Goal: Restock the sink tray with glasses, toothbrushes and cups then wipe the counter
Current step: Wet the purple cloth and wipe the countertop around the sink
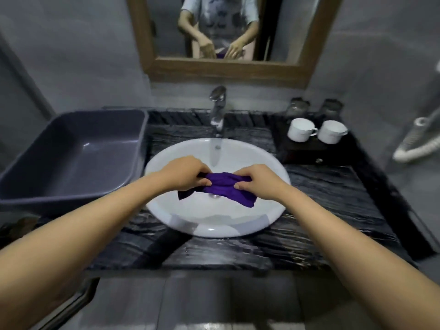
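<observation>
A purple cloth (pixel 228 188) is stretched between my two hands above the white sink basin (pixel 269 210). My left hand (pixel 184 173) grips its left end and my right hand (pixel 256 181) grips its right end. At the back right a dark tray (pixel 307 151) carries two white cups (pixel 300 129) (pixel 331 131), with two clear glasses (pixel 297 107) (pixel 329 107) behind them. The black marbled counter (pixel 333 206) surrounds the basin. No toothbrushes show.
A large grey plastic tub (pixel 71 153) sits on the counter's left side, hanging over its edge. The chrome tap (pixel 217 110) stands behind the basin under a wood-framed mirror (pixel 223 70). A white coiled cord (pixel 414 144) hangs at the right wall.
</observation>
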Demonstrator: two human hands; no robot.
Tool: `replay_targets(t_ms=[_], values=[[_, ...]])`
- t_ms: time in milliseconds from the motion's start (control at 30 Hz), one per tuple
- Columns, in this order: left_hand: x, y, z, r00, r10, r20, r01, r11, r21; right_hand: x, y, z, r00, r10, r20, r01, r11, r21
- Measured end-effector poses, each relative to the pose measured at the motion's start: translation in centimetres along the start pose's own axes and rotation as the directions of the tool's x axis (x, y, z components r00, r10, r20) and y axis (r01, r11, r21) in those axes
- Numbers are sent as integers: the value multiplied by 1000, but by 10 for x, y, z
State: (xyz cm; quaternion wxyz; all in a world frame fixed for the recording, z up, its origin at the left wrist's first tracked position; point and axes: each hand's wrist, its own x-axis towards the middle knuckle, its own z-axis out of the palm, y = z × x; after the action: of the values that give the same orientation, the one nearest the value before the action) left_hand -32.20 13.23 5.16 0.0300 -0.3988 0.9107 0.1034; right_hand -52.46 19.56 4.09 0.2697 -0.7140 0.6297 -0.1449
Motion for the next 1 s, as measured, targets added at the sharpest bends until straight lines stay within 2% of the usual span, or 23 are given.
replay_targets(t_ms=[300, 533, 633, 800, 1000], values=[[121, 116, -26, 976, 219, 14, -219, 975, 24, -52, 100, -106, 978, 173, -119, -177, 984, -28], [191, 185, -12, 943, 331, 30, -330, 943, -42, -86, 173, -137, 931, 294, -217, -292, 956, 40], [218, 209, 6, 928, 372, 22, -369, 926, -76, -100, 203, -134, 882, 365, -299, -368, 929, 47], [254, 249, 44, 891, 453, 15, -447, 884, -138, -129, 242, -109, 760, 451, -469, -502, 865, 19], [281, 298, 89, 766, 638, 76, -625, 768, -142, -170, 267, -68, 645, 434, -628, -638, 759, -131]])
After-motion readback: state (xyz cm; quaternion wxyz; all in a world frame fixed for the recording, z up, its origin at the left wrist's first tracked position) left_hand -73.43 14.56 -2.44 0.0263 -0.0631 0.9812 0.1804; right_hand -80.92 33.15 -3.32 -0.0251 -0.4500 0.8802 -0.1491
